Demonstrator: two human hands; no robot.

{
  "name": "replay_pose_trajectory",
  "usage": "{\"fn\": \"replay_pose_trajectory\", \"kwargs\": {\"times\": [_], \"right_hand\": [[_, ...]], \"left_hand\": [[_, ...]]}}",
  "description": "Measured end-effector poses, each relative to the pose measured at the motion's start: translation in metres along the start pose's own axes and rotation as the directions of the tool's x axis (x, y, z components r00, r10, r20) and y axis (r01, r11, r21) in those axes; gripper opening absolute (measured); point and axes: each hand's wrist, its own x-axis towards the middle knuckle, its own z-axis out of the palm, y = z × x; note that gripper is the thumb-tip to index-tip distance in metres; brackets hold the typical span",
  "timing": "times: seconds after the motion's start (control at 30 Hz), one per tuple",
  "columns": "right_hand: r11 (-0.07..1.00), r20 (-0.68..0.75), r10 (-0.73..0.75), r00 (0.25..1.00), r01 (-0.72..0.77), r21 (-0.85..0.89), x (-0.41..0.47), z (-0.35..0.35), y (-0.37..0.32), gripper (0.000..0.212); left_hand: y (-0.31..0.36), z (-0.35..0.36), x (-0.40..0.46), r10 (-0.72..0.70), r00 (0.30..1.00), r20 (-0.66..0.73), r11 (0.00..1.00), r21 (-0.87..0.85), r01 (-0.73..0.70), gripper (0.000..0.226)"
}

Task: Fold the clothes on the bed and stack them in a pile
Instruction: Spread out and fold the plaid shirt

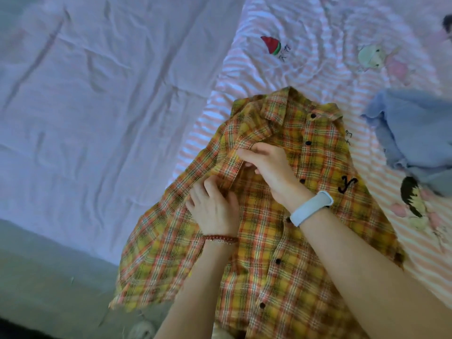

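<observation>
Far left: plain sheet [85,94] on the bed, creased, nothing on it. Plaid shirt [281,216] lies front-up, buttoned, across the seam onto the striped cover [305,45], hem hanging off the near edge. Left hand [215,209] rests on the shirt's left shoulder area, fingers bent into a raised ridge of cloth, apparently gripping it. Right hand [266,165], white band [311,207] on wrist, curls over the same ridge and pinches it just below the collar. Blue garment [413,133] bunched at right, unfolded, near the shirt but apart.

Risks, judged: sleeve fold goes skewed because the ridge is gathered unevenly; overhanging hem may drag the shirt off the bed if both hands release.
</observation>
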Motion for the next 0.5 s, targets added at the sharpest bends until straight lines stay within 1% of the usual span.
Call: {"fn": "replay_pose_trajectory", "kwargs": {"times": [0.03,0.07,0.1,0.13,0.17,0.2,0.3,0.37,0.4,0.47,0.5], "right_hand": [[0.999,0.006,0.024,1.000,-0.024,0.044,0.001,-0.003,0.001,0.024],[0.990,0.015,0.066,0.998,-0.067,0.121,0.002,-0.007,0.003,0.018],[0.965,0.035,0.115,0.993,-0.120,0.233,0.003,-0.011,0.005,0.016],[0.922,0.059,0.156,0.986,-0.166,0.351,0.005,-0.014,0.008,0.019],[0.882,0.067,0.187,0.980,-0.197,0.427,0.008,-0.016,0.010,0.022],[0.863,0.061,0.211,0.976,-0.216,0.456,0.010,-0.016,0.012,0.024],[0.864,0.021,0.253,0.967,-0.236,0.445,0.018,-0.014,0.017,0.021],[0.901,-0.061,0.240,0.969,-0.199,0.385,0.022,-0.015,0.018,0.020],[0.929,-0.109,0.208,0.972,-0.161,0.333,0.023,-0.016,0.018,0.018],[0.979,-0.202,0.100,0.974,-0.059,0.197,0.024,-0.024,0.016,0.008],[0.994,-0.242,0.035,0.970,-0.009,0.106,0.024,-0.028,0.015,0.009]], "left_hand": [[-0.003,0.000,-0.002,-0.018,1.000,-0.008,1.000,-0.010,0.018,0.037],[-0.009,-0.002,-0.006,-0.026,1.000,-0.007,0.999,-0.018,0.026,0.034],[-0.017,-0.004,-0.013,-0.030,1.000,0.002,0.999,-0.018,0.030,0.032],[-0.027,-0.008,-0.020,-0.034,0.999,0.021,0.999,-0.010,0.034,0.030],[-0.038,-0.012,-0.028,-0.039,0.998,0.046,0.999,0.002,0.039,0.028],[-0.050,-0.017,-0.036,-0.048,0.996,0.072,0.999,0.019,0.047,0.026],[-0.079,-0.031,-0.056,-0.107,0.989,0.106,0.992,0.085,0.098,0.023],[-0.086,-0.039,-0.065,-0.116,0.989,0.087,0.989,0.104,0.107,0.027],[-0.087,-0.043,-0.070,-0.108,0.992,0.070,0.990,0.104,0.100,0.029],[-0.087,-0.051,-0.080,-0.081,0.996,0.022,0.992,0.101,0.079,0.032],[-0.087,-0.054,-0.085,-0.065,0.998,-0.013,0.992,0.110,0.066,0.032]]}}
